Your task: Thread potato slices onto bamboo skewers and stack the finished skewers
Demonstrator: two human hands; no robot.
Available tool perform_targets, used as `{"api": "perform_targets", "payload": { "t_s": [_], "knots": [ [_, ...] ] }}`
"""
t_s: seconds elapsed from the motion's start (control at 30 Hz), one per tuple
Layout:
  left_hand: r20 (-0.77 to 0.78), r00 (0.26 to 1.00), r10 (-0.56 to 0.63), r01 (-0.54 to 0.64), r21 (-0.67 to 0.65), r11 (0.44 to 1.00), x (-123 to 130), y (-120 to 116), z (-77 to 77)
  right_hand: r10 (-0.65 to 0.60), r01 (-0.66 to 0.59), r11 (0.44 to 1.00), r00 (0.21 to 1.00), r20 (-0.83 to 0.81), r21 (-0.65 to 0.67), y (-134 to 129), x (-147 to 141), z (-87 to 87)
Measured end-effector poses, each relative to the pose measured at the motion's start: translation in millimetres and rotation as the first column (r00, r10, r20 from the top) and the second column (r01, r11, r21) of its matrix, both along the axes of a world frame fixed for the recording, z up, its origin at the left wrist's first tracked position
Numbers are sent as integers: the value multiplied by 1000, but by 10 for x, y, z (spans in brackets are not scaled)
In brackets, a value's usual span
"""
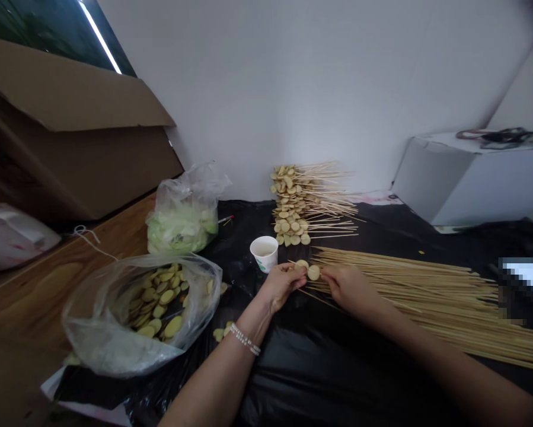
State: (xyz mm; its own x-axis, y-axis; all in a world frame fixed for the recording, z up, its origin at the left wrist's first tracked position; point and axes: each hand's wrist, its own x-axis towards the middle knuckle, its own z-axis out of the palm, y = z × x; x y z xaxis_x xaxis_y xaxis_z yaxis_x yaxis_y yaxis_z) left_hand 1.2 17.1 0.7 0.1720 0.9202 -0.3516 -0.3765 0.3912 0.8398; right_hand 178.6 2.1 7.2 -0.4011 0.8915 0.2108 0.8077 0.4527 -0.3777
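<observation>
Between the fingers of my left hand is a potato slice. Right beside it, a second potato slice sits on a thin wooden skewer, mostly hidden, which my right hand pinches. Both hands are close together over the near ends of a long bundle of bare skewers. Behind them lies a stack of skewered potato slices, sticks pointing right. More loose slices fill an open clear plastic bag to the left.
A white paper cup stands just beyond my left hand. A tied bag of pale green vegetable sits behind the potato bag. Black plastic sheet covers the table. A cardboard box is at left, a white box at right.
</observation>
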Motion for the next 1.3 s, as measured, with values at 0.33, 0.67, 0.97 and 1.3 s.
{"api": "perform_targets", "payload": {
  "t_s": [0.33, 0.67, 0.97, 1.3],
  "knots": [
    [69, 997, 20, -21, 15, 1000, -12, 5, 70, 51, -37, 998, 964, -261, 55, 17, 22, -2],
    [104, 995, 0, 1, -15, 1000, 9, -25, 88, 49, -33, 997, 961, -273, 63, 21, 25, -30],
    [563, 826, -15, 153, -198, 968, -82, 6, 180, -27, 83, 991, 897, -442, 108, 21, 67, 47],
    [595, 796, -114, 237, -133, 962, -64, -9, 148, -75, 92, 996, 859, -506, 7, 19, 65, 57]
  ]
}}
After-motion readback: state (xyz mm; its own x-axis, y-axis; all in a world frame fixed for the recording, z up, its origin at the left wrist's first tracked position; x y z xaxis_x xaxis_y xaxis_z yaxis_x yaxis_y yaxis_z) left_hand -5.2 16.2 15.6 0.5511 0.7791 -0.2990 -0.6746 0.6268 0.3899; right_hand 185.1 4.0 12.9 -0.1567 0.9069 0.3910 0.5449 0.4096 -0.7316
